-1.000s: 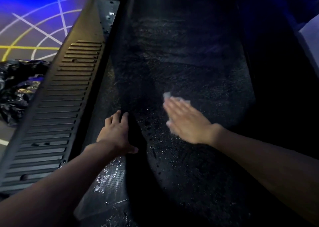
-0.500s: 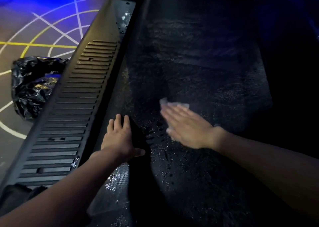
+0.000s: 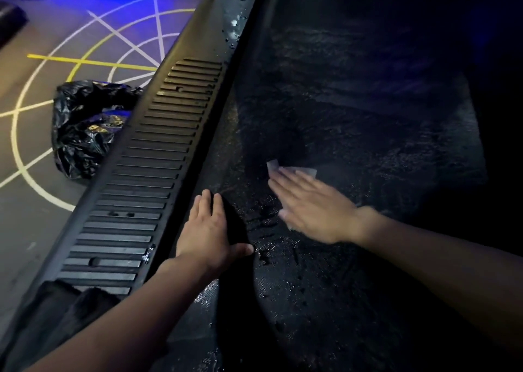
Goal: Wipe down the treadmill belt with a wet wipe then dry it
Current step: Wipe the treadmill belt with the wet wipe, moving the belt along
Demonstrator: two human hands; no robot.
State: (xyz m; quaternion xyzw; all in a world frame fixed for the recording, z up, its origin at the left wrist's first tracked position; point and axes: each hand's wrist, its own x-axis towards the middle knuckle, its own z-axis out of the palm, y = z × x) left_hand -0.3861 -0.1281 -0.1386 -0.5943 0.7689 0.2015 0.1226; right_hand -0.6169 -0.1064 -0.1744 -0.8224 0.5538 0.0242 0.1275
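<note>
Hands: two, left hand [image 3: 209,230] spread flat on treadmill belt [image 3: 353,111]; right hand [image 3: 314,204] flattened over one wet wipe [image 3: 291,170].
Change: barely any, wipe kept pressed.

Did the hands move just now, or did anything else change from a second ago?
Hardly. The right hand stays flat on the wet wipe, pressing it to the treadmill belt; any sliding is too small to tell. The left hand stays braced at the belt's left edge. Mostly the camera swung left, showing more of the black bag on the floor. Nothing was grabbed or let go.
</note>
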